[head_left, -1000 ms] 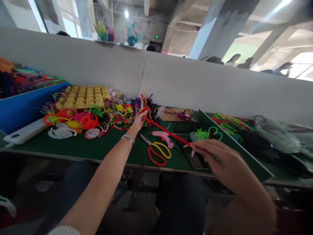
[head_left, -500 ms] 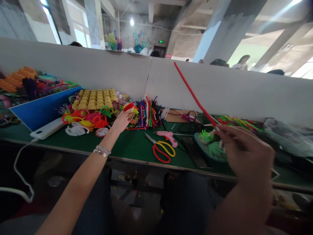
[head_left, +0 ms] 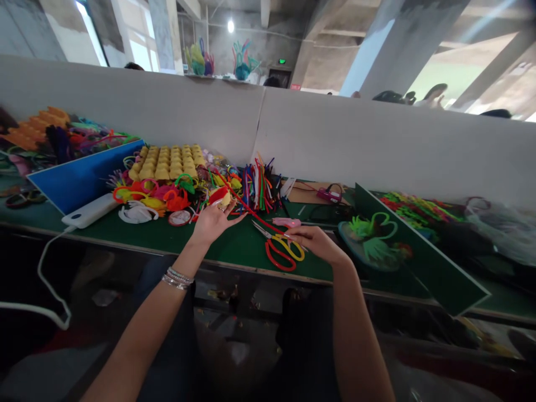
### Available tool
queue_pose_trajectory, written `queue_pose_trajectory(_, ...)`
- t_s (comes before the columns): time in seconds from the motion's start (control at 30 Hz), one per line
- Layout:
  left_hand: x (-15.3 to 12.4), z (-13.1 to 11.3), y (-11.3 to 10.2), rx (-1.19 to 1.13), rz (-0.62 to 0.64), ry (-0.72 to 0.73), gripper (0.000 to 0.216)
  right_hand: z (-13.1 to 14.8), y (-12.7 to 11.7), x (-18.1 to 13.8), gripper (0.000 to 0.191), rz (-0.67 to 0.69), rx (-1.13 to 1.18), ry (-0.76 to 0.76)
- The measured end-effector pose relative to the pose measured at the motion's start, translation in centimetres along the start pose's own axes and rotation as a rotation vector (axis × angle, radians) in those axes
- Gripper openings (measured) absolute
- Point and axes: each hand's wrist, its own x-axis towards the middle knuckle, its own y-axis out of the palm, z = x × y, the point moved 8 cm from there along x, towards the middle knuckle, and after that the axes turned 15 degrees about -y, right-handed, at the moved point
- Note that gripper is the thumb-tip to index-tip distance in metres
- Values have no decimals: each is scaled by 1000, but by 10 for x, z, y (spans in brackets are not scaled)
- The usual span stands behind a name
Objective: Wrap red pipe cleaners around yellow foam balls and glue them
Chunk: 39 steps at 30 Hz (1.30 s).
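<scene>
My left hand (head_left: 213,220) is raised palm up over the green table (head_left: 167,237), fingers curled round a small red and yellow piece (head_left: 220,196). My right hand (head_left: 315,241) pinches the near end of a long red pipe cleaner (head_left: 247,207), which slants up and left past my left hand's fingertips. Red and yellow scissors (head_left: 281,252) lie on the table just left of my right hand. A pink glue gun (head_left: 288,223) lies just behind them.
A heap of coloured pipe cleaners (head_left: 257,187) and loops (head_left: 154,198) lies behind my left hand, with a yellow foam tray (head_left: 170,162). A white power bank (head_left: 90,210) with cable sits at left. A green divider board (head_left: 419,257) and a green craft piece (head_left: 374,237) stand at right.
My right hand swung the red pipe cleaner down from upright and came left, close to the scissors. My left hand drew back from the pile holding the small red and yellow piece.
</scene>
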Motion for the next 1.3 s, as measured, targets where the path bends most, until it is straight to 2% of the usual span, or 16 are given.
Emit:
queue_pose_trajectory(0.17,0,3,-3,1,7,15,10,-6,14,-7,41,211,-17,64)
queue_pose_trajectory(0.33,0,6,-5,6,-10,0,14,-10,24,-11,40,339,31,69)
queue_pose_trajectory(0.43,0,9,-6,2,-28,-23,15,-16,20,-13,40,301,52,86)
queue_pose_trajectory(0.6,0,15,-10,-21,-37,-47,12,-24,0,-15,42,73,89,109)
queue_pose_trajectory(0.7,1,17,-14,-47,-31,-49,12,-23,-4,-16,43,17,116,128)
queue_pose_trajectory(1.0,2,18,-17,-22,-56,-22,14,-8,21,-29,34,321,301,207)
queue_pose_trajectory(1.07,2,17,-17,-5,-66,-9,13,-10,18,-31,35,284,327,211)
queue_pose_trajectory(1.2,1,15,-15,16,-58,4,10,-16,1,-29,35,69,344,180)
queue_pose_trajectory(1.3,0,14,-13,19,-51,7,9,-21,-9,-30,35,-39,347,185)
